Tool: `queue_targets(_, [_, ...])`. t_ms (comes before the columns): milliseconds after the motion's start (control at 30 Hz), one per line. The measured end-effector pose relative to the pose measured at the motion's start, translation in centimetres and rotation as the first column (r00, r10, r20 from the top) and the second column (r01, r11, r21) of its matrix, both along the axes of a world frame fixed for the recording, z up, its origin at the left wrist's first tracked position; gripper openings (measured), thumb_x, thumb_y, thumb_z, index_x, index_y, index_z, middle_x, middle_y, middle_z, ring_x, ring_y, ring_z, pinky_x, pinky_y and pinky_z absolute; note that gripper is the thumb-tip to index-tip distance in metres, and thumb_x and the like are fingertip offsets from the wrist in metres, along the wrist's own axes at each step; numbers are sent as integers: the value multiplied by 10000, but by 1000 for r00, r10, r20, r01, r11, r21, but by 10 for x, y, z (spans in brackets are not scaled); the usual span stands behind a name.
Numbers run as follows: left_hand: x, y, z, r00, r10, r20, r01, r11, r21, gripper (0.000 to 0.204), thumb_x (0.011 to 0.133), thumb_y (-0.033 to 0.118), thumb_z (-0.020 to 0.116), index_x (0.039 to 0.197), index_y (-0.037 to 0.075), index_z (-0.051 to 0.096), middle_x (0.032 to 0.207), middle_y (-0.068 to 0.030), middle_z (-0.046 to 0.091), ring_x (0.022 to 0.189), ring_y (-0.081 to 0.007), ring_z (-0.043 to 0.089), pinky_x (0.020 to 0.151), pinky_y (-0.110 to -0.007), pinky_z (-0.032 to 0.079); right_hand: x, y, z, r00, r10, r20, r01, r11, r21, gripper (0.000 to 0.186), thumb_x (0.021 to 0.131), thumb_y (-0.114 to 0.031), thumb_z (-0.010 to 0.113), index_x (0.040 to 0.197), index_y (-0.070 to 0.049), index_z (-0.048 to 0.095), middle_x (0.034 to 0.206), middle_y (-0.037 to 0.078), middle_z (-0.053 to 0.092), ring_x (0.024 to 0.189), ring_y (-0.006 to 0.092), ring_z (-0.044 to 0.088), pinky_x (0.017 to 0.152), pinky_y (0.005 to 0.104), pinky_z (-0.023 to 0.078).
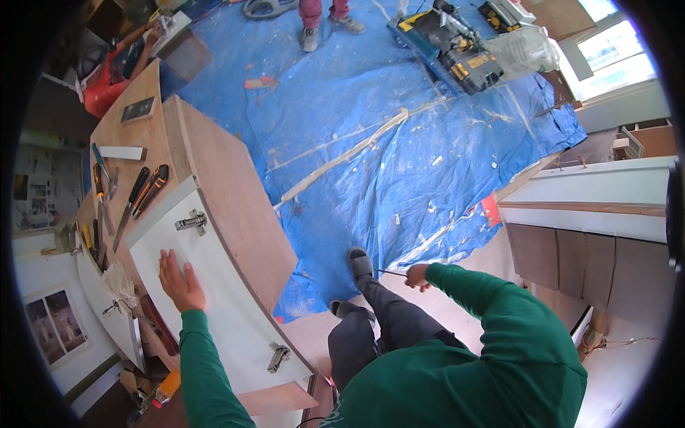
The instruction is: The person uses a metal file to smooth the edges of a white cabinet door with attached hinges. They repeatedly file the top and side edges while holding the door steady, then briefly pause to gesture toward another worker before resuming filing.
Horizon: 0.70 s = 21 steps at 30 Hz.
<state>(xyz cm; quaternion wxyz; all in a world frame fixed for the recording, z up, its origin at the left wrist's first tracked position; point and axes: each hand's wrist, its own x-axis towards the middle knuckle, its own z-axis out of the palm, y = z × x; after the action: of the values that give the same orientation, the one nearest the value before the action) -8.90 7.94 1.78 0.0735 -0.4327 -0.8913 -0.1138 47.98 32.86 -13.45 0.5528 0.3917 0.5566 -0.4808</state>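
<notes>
My left hand rests open on a white cabinet door panel, between an upper metal hinge and a lower one. The panel lies on a plywood bench. Down at my side, beside my legs, my right hand grips a thin dark tool, probably a screwdriver. Several hand tools lie along the bench's far left, among them black-and-orange cutters, a long dark-handled tool and a hammer-like tool. A second white door with a hinge sits at the left.
A co-worker in red works at the upper left; another person's legs stand on the blue tarp. A black-and-yellow machine is at the back right. A cabinet lines the right side near a window.
</notes>
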Motion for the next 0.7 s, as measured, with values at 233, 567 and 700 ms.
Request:
queue_targets(233, [0, -4, -3, 1000, 8, -27, -8, 999, -33, 525, 1054, 317, 482, 1511, 60, 475, 1619, -183, 396, 1473, -418, 367, 1204, -583, 278, 109, -19, 4, 757, -641, -125, 645, 764, -11, 181, 807, -113, 748, 930, -29, 646, 781, 123, 677, 637, 219, 719, 577, 416, 616])
queue_targets(567, [54, -3, -26, 992, 114, -50, -122, 971, -208, 650, 1072, 432, 439, 1621, 111, 303, 1702, -167, 233, 1561, -385, 228, 1232, -623, 201, 241, -141, 51, 684, -617, 390, 628, 770, 117, 223, 1012, -236, 612, 1085, -33, 669, 748, 187, 670, 767, 339, 750, 682, 525, 642])
queue_targets(700, [122, -14, -5, 947, -306, 95, 320, 926, -201, 683, 1031, 455, 492, 1604, 110, 352, 1701, -159, 245, 1569, -368, 223, 1243, -646, 114, 222, -143, 77, 692, -648, 318, 633, 757, 166, 238, 980, -198, 655, 1055, 27, 660, 777, 224, 682, 769, 362, 749, 669, 531, 645])
